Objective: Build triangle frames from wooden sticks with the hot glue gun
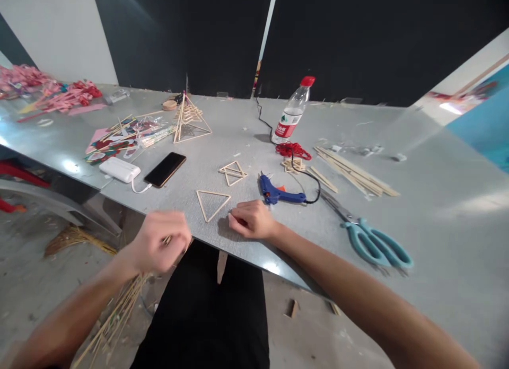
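Note:
My left hand (165, 242), slightly blurred, is closed in the air just off the table's front edge. A thin pale bit shows in the gap of its fingers; I cannot tell whether it is held or lies behind. Curled into a loose fist, my right hand (252, 219) rests on the table with nothing visible in it. Between the hands lies a triangle of wooden sticks (202, 205). Behind that is a smaller frame of crossed sticks (233, 173). A blue glue gun (276, 191) lies just beyond my right hand, its black cord trailing right.
Teal-handled scissors (376, 244), loose sticks (353, 173), red cord (294, 150) and a bottle (292, 112) are on the right. Leftward lie a phone (165, 169), a cabled white power bank (119, 169), a stick pyramid (191, 120) and craft scraps (115, 138).

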A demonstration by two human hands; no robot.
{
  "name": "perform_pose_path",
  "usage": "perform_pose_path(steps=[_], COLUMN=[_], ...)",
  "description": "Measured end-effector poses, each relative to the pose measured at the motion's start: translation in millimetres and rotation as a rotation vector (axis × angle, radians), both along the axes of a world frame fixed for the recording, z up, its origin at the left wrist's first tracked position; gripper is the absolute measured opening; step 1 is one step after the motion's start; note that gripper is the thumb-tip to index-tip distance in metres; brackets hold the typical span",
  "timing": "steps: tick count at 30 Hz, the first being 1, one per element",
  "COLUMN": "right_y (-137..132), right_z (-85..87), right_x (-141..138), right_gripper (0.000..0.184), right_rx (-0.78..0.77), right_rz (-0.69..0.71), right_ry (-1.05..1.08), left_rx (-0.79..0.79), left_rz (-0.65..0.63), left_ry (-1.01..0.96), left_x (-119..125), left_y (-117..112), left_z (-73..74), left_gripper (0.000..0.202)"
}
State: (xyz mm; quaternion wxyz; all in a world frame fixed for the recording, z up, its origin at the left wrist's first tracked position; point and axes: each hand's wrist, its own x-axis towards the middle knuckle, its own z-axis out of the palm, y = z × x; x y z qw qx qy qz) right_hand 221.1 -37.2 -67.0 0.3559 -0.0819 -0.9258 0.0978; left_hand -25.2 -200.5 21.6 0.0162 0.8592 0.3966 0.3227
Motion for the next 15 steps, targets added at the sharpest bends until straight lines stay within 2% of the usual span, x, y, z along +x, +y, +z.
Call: perform_pose_path(steps=[2, 4, 11, 13, 15], right_y=[0.7, 1.6, 2.5, 2.8, 3.1], right_z=[0.1, -0.9, -7.0, -7.4, -6.4], right_x=[-1.2, -1.8, 1.6, 2.0, 1.5], right_gripper=[0.039, 0.038, 0.039, 0.04, 0.04], right_rx=[-0.006, -0.012, -0.027, -0.024, -0.017], right_rz=[0.006, 0.011, -0.005, -0.011, -0.011], right_ry=[0.007, 0.007, -0.009, -0.02, -0.03], left_rx=[0.009, 0.012, 0.002, 0.021, 0.052], left_rz=[0.105, 0.143, 0.094, 0.113, 0.144], left_ry=[-0.025, -0.017, -0.045, -0.1, -0.163], left_x=[-2.6, -6.1, -17.5, -19.1, -19.9], left_y=[21.7, 37.0, 64.5, 73.0, 83.1], left_z=[-6.9, -18.0, -64.0, -69.2, -67.4], left_gripper=[0.033, 0.024, 0.014, 0.009, 0.017])
